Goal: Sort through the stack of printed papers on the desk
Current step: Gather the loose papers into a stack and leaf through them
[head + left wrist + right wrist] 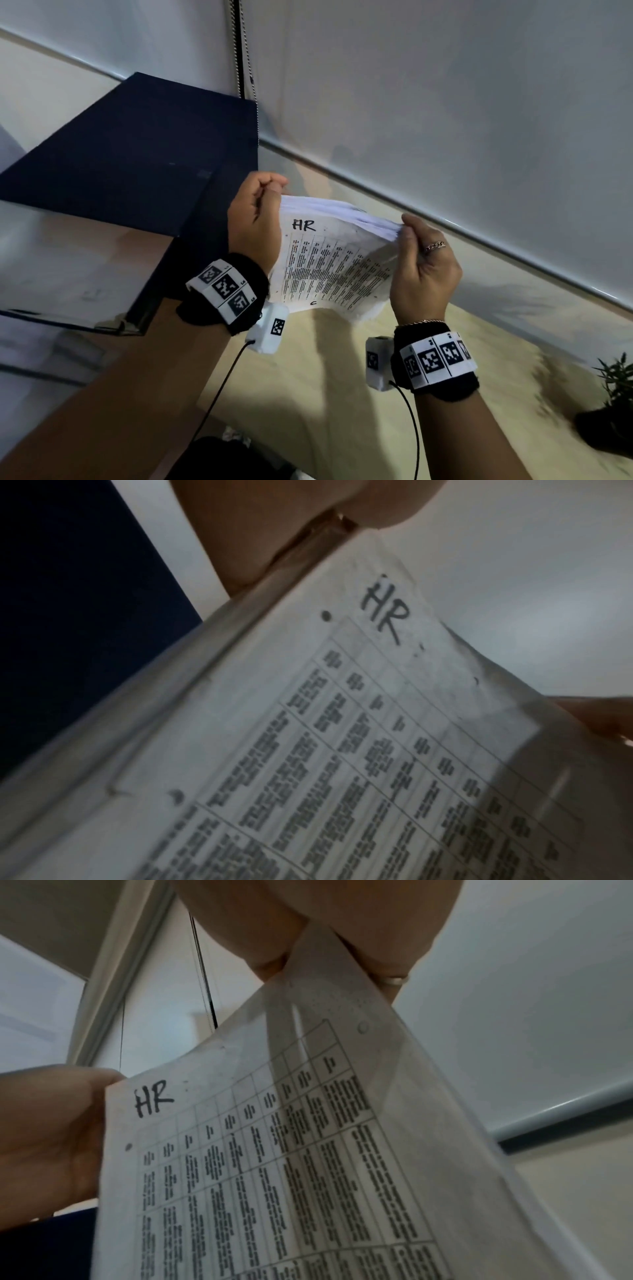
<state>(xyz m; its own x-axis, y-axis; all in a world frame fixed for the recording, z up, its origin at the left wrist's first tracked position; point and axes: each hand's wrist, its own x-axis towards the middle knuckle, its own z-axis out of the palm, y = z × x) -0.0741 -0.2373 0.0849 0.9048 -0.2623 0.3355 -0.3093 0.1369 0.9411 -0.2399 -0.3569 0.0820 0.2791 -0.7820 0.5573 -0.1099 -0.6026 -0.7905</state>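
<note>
Both hands hold the stack of papers (334,263) up off the desk (342,394): left hand (255,219) pinches its ten o'clock corner, right hand (423,270) pinches its two o'clock corner; "HR" handwritten on top; dark box (137,154) farther off at ten o'clock

Both hands raised, wrists up — left hand (255,214) pinches stack of papers (329,263) at top-left corner w/ thumb, right hand (423,270) pinches top-right corner, fingers curled.
</note>
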